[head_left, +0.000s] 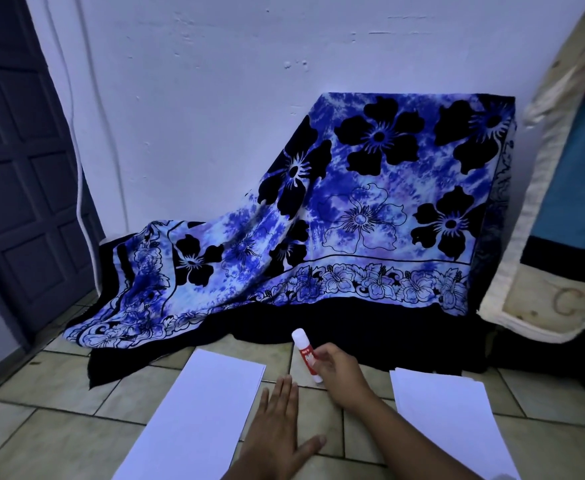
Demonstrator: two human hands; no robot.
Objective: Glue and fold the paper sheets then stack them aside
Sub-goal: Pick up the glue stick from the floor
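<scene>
A white paper sheet [194, 414] lies on the tiled floor at lower left. My left hand [277, 434] rests flat with straight fingers on its right edge. My right hand [343, 374] grips a white glue stick with a red label [304, 349] by its lower end, its capped end pointing up and away. The stick's base touches or hovers just over the floor between the two paper lots. A stack of white sheets [457, 431] lies at lower right, under my right forearm.
A blue floral cloth [336, 216] drapes over a box-shaped object against the white wall, spilling onto the tiled floor [59, 434]. A dark door [17, 150] stands at left. A cream-edged mattress or cushion [561, 202] leans at right.
</scene>
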